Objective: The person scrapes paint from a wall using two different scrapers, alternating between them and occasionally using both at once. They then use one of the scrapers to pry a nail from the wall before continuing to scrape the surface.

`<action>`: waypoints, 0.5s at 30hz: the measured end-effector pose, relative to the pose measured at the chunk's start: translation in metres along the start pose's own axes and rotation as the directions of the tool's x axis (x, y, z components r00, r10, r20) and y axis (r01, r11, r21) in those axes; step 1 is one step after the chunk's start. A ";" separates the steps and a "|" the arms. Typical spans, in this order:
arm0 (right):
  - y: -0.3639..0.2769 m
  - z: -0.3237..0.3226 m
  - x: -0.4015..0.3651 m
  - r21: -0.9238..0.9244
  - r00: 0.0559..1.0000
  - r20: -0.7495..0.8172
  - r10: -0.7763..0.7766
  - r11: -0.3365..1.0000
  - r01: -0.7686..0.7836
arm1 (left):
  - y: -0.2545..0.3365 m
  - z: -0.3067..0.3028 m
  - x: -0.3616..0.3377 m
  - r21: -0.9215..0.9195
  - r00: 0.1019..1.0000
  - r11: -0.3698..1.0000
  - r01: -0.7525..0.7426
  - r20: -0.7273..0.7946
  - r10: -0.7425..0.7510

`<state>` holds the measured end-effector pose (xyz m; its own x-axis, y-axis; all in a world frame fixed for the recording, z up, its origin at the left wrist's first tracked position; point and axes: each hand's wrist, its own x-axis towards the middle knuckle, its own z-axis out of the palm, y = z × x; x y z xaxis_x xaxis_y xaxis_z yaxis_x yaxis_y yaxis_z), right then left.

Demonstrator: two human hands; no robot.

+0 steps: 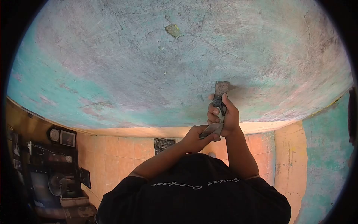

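My right hand is wrapped round the handle of a scraper, its worn, flat blade pointing up and close against the wall. Dark wrapping shows where the blade meets the handle. Just below, my left hand pinches a flat grey piece at the lower end of the scraper's handle; what this piece is, I cannot tell. The wall in front of both hands has patchy turquoise, grey and pinkish paint, with scrapes and thin cracks. Above the hands is a chipped spot of bare greenish-brown.
Orange tiles cover the floor below, and a dark crumpled thing lies at the wall's foot. At the left stands a dark shelf unit with a fan, a clock and a framed picture. Another turquoise wall borders the right.
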<state>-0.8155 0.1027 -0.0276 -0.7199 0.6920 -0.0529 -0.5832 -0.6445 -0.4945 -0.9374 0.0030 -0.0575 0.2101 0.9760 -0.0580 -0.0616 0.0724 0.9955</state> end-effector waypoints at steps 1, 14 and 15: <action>0.002 0.000 -0.002 -0.003 1.000 -0.011 0.005 1.000 -0.005 | 0.000 -0.002 0.002 0.016 1.000 1.000 -0.016 0.019 0.015; 0.007 -0.008 -0.002 -0.021 0.999 -0.034 -0.007 1.000 0.007 | -0.015 -0.012 0.006 0.043 0.996 0.999 0.025 0.085 -0.029; 0.002 0.000 0.001 -0.011 0.999 -0.045 -0.012 1.000 0.011 | -0.010 -0.015 0.010 0.052 0.996 0.999 0.003 0.090 -0.007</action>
<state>-0.8172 0.1016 -0.0289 -0.6953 0.7135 -0.0862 -0.5872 -0.6331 -0.5044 -0.9493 0.0156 -0.0688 0.2979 0.9528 -0.0583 -0.0097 0.0641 0.9979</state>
